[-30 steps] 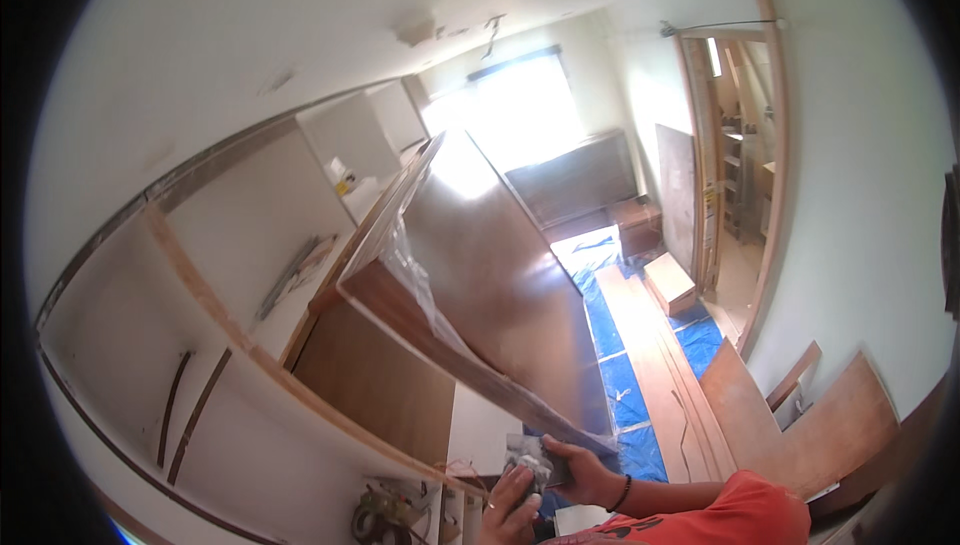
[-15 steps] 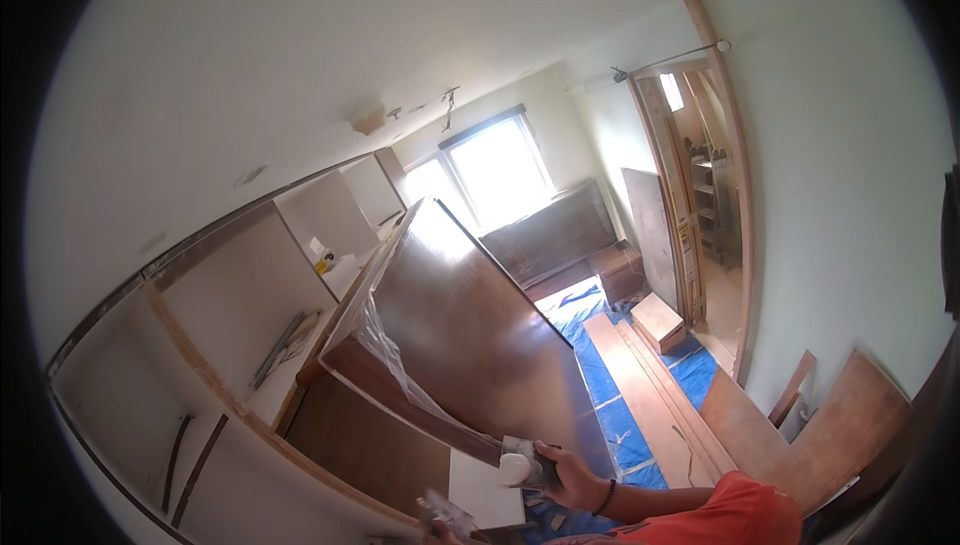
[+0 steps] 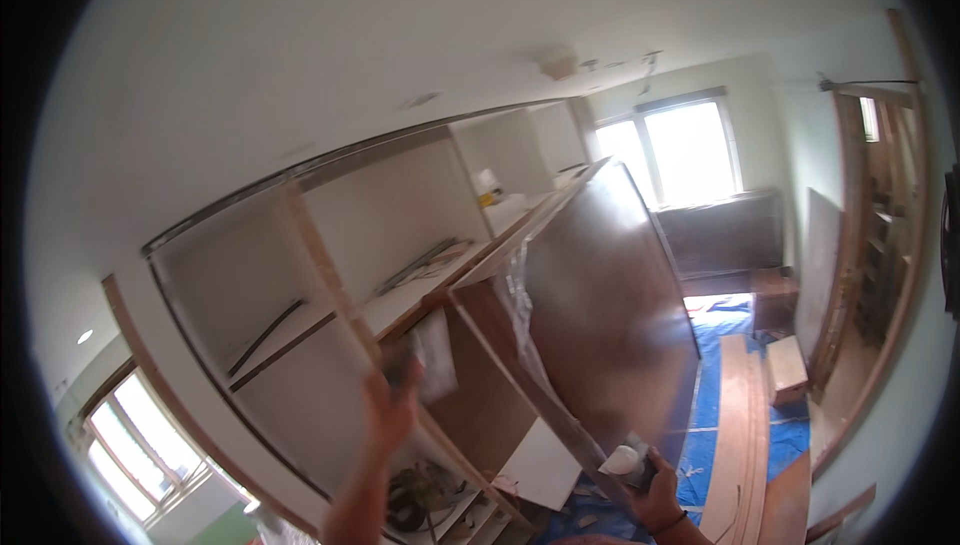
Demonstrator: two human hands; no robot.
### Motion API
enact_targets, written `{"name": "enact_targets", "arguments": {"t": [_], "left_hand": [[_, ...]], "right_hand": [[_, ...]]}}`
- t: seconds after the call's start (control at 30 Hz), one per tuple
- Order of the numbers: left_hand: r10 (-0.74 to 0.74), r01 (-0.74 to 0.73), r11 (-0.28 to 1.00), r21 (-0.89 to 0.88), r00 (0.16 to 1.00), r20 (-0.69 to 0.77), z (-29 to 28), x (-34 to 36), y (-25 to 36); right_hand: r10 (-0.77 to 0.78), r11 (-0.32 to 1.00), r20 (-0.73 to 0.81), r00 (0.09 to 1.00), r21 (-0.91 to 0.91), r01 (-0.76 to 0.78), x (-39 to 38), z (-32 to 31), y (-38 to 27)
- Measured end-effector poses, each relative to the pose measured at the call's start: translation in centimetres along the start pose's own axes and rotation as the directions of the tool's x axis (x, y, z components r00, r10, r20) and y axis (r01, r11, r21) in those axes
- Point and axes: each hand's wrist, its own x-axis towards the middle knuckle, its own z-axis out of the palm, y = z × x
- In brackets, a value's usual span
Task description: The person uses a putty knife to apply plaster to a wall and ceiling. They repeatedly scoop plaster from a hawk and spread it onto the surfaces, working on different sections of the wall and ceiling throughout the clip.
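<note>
My left hand [image 3: 392, 407] is raised in front of the built-in cabinet and smeared by motion. Its fingers close around something dark and blurred, and a pale, sheet-like thing [image 3: 436, 357] shows beside them; what they hold is unclear. Lower right, my right hand [image 3: 655, 495] grips a small white object with a round end [image 3: 622, 460], with a darker part in the palm. That object overlaps the lower corner of a large brown wood panel [image 3: 610, 315], which leans tilted against the cabinet frame. Crumpled clear plastic [image 3: 520, 310] hangs along the panel's near edge.
Open white cabinet compartments [image 3: 390, 215] run along the left, with dark strips lying in them. Long boards [image 3: 735, 425] and a wooden box [image 3: 786, 369] lie on blue sheeting [image 3: 704, 445]. A doorway [image 3: 870, 245] is at right. Cords [image 3: 410, 500] lie under the cabinet.
The view has swung left, bringing another window in. My left hand has risen from the lower edge to the cabinet front. The right hand still holds the white object by the panel's corner.
</note>
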Motion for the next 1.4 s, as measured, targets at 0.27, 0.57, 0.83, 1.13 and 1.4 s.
{"name": "enact_targets", "arguments": {"t": [0.27,0.57,0.83,1.13,1.4], "left_hand": [[0.762,-0.532,0.455,0.714,0.648,-0.004,-4.1,19.8,20.5],[0.889,-0.471,0.188,0.862,0.455,0.054,-3.7,25.4,22.9],[0.775,-0.479,0.290,0.829,0.626,0.091,-1.5,24.5,19.7],[0.838,-0.355,0.374,0.857,0.524,-0.149,-8.9,18.2,22.2],[0.815,-0.160,0.422,0.892,0.499,-0.296,-16.8,14.1,28.6]], "right_hand": [[-0.044,0.983,-0.045,0.998,0.178,0.051,5.2,-4.7,-2.0],[0.001,1.000,-0.067,0.998,0.002,-0.001,5.9,-5.6,-6.1],[-0.221,0.957,0.134,0.966,-0.162,0.241,9.0,-9.1,-4.4],[-0.245,0.882,0.103,0.964,-0.389,0.266,10.7,-9.6,-3.8],[-0.116,0.984,0.087,0.989,0.142,0.103,13.4,-9.7,-3.4]]}}
